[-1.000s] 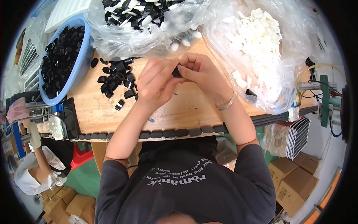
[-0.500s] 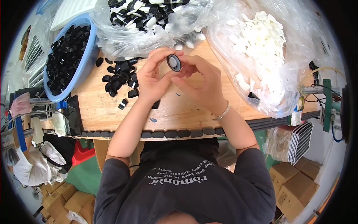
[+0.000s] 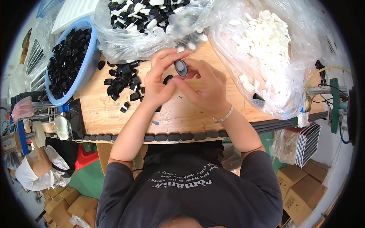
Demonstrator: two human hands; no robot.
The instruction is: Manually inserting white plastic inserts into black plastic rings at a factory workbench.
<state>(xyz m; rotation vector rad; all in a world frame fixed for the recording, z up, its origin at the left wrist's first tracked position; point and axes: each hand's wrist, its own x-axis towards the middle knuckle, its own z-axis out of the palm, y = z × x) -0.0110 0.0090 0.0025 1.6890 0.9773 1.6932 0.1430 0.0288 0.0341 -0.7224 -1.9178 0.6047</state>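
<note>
Over the middle of the table, my two hands are close together with bent fingers. A black oval cap with a pale insert sits at the fingers of my right hand, tilted so that its open face shows. My left hand curls around a second small black cap, partly hidden by the thumb and palm. Its raised fingertips are just beyond the oval cap; whether they touch it I cannot tell. A loose pile of black caps lies left of my left hand.
A blue basin of black caps stands at the left. Clear plastic bags hold mixed black and white pieces at the back and white pieces at the right. Foam padding lines the table's near edge. Another person's arm shows far left.
The oval cap has shifted slightly right and down and now sits more at my right fingers. A second black cap has come into sight in my left hand. The other person's arm has appeared.
</note>
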